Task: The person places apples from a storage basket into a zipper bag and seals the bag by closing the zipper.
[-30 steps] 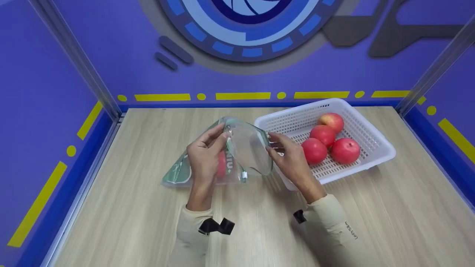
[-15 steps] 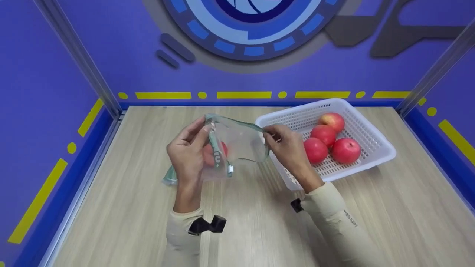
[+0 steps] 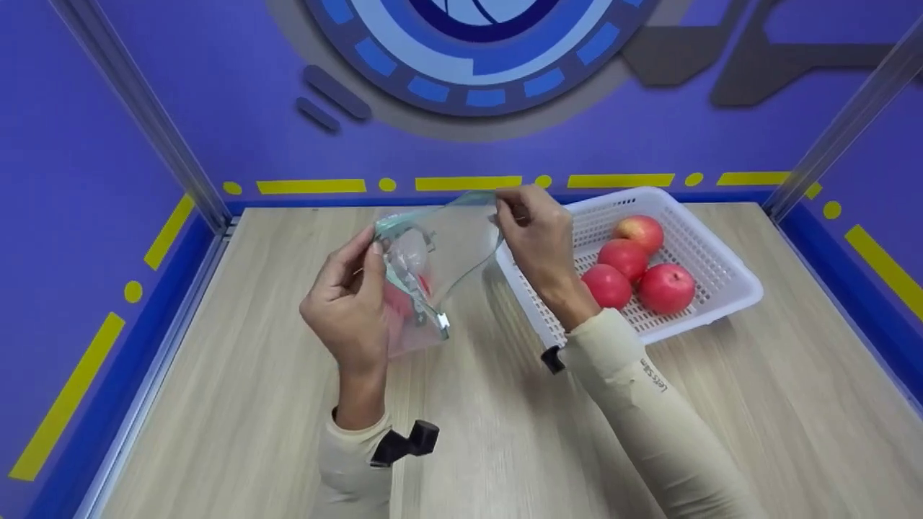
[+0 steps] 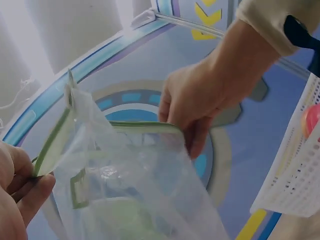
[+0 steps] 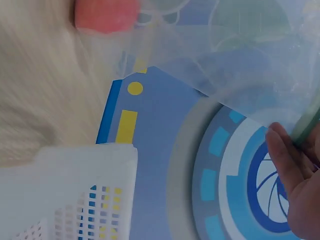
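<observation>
A clear zip bag with a green edge and a white slider hangs stretched between both hands, its mouth spread wide. My left hand pinches the left end of the rim between thumb and fingers. At the opposite corner, my right hand pinches the green edge, raised near the basket's left rim. Something red shows through the bag's lower part; in the right wrist view it is a rounded red apple behind the film. The left wrist view shows the bag's film spreading below the green rim.
A white perforated basket stands on the right of the wooden table. Several red apples lie in it, one a paler apple at the back. Blue-purple panels wall the table at the back and sides.
The right hand has moved up and back with its corner of the bag. The left hand has shifted left. The bag's mouth is pulled wider and higher; the apples in the basket stay put.
</observation>
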A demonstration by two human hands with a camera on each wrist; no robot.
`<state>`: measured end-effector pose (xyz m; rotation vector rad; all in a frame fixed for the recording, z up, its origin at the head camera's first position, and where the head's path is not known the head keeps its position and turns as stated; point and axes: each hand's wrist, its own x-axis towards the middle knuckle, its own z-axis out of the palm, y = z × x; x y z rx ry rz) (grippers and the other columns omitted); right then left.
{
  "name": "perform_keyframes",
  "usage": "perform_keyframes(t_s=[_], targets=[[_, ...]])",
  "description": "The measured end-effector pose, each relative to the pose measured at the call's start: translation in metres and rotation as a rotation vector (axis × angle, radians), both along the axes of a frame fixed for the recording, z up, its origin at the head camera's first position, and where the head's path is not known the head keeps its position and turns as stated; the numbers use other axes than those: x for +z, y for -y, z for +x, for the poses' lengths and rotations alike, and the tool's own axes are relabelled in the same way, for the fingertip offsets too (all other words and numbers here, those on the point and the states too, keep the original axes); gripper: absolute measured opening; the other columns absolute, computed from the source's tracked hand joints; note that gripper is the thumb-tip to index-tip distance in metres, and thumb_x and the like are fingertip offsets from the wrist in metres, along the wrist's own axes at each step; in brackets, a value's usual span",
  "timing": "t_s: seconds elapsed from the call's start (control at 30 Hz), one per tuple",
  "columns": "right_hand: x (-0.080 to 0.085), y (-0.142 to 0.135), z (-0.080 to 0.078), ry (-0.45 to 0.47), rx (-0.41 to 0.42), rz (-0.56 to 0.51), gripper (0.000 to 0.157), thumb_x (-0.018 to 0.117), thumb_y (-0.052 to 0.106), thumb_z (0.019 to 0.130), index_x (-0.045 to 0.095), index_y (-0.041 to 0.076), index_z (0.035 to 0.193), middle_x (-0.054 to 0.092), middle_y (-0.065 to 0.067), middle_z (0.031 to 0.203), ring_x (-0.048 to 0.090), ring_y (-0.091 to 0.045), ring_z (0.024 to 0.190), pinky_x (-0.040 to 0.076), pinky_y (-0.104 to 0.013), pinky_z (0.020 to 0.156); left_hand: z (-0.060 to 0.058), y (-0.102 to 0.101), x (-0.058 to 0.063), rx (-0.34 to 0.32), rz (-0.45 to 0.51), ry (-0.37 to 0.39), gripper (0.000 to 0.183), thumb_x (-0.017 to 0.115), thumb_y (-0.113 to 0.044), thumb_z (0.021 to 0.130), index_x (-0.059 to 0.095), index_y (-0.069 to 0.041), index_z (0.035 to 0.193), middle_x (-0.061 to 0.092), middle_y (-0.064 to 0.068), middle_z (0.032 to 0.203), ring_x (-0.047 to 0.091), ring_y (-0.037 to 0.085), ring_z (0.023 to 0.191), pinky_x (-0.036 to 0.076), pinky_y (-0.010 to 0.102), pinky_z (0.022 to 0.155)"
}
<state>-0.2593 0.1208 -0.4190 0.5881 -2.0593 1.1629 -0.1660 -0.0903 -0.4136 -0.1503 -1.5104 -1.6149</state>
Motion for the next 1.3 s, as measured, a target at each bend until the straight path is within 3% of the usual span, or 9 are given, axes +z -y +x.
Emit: perform_keyframes(t_s=[0.13,0.3,0.57,0.73,0.9,0.97,1.07,1.3], targets=[[-0.007,-0.005,-0.001,0.008,-0.012,0.021,0.011,0.068,-0.001,0.101,0.076,-0.002,0.109,0.073,-0.012,0.096,0.073,-0.016,0.079,0.061,-0.023,0.072,-0.005,0.004,-0.007,0.027,-0.085,0.110,0.019,0.075,0.005,0.096,0.080,0.004,0.113,0.079,0.010,0.102,0.072,0.020,0.083,0.061,0.023,0.074],[-0.018,-0.016,0.001,0.065,-0.037,0.039,0.014,0.071,0.002,0.101,0.079,0.002,0.113,0.076,-0.009,0.099,0.071,-0.019,0.082,0.060,-0.024,0.076,-0.014,0.006,-0.018,-0.026,-0.194,0.201,0.015,0.077,0.001,0.096,0.080,0.004,0.110,0.079,0.010,0.094,0.071,0.019,0.077,0.058,0.019,0.070],[-0.030,-0.036,0.006,0.220,-0.044,0.083,0.020,0.072,-0.003,0.098,0.081,0.003,0.116,0.077,-0.010,0.100,0.070,-0.021,0.083,0.057,-0.021,0.075,-0.022,-0.005,-0.028,-0.184,-0.085,0.233,0.021,0.077,0.002,0.095,0.080,0.001,0.117,0.080,0.009,0.106,0.077,0.023,0.092,0.063,0.029,0.085],[-0.037,-0.051,0.010,0.259,-0.025,0.080,0.024,0.073,-0.003,0.098,0.079,0.001,0.120,0.076,-0.012,0.101,0.071,-0.022,0.085,0.055,-0.016,0.075,-0.022,-0.014,-0.031,-0.225,-0.066,0.260,0.021,0.077,0.001,0.097,0.080,-0.001,0.118,0.080,0.009,0.107,0.076,0.023,0.091,0.063,0.029,0.082],[-0.040,-0.066,0.017,0.285,0.011,0.104,0.029,0.074,-0.003,0.097,0.077,0.001,0.126,0.075,-0.011,0.107,0.074,-0.022,0.093,0.062,-0.029,0.085,-0.022,-0.020,-0.031,-0.241,-0.071,0.262,0.021,0.077,0.002,0.096,0.080,0.001,0.116,0.080,0.010,0.103,0.076,0.023,0.088,0.063,0.028,0.077],[-0.040,-0.072,0.019,0.303,0.026,0.115,0.029,0.075,0.000,0.098,0.075,0.000,0.127,0.076,-0.012,0.112,0.074,-0.024,0.098,0.062,-0.038,0.089,-0.022,-0.022,-0.031,-0.243,-0.075,0.265,0.021,0.077,0.002,0.095,0.080,0.001,0.115,0.080,0.009,0.103,0.076,0.023,0.088,0.063,0.027,0.077],[-0.042,-0.084,0.020,0.320,0.015,0.126,0.029,0.075,0.006,0.100,0.074,0.000,0.128,0.075,-0.011,0.117,0.074,-0.025,0.103,0.061,-0.044,0.094,-0.022,-0.025,-0.032,-0.245,-0.077,0.280,0.020,0.078,0.002,0.095,0.081,0.000,0.115,0.080,0.008,0.103,0.077,0.022,0.089,0.063,0.027,0.077],[-0.053,-0.119,0.019,0.393,-0.165,0.247,0.038,0.077,0.007,0.098,0.068,-0.003,0.134,0.070,-0.020,0.126,0.068,-0.037,0.114,0.055,-0.054,0.103,-0.022,-0.032,-0.032,-0.270,-0.073,0.263,0.020,0.078,0.003,0.094,0.080,0.002,0.114,0.079,0.011,0.105,0.078,0.024,0.092,0.064,0.030,0.080]])
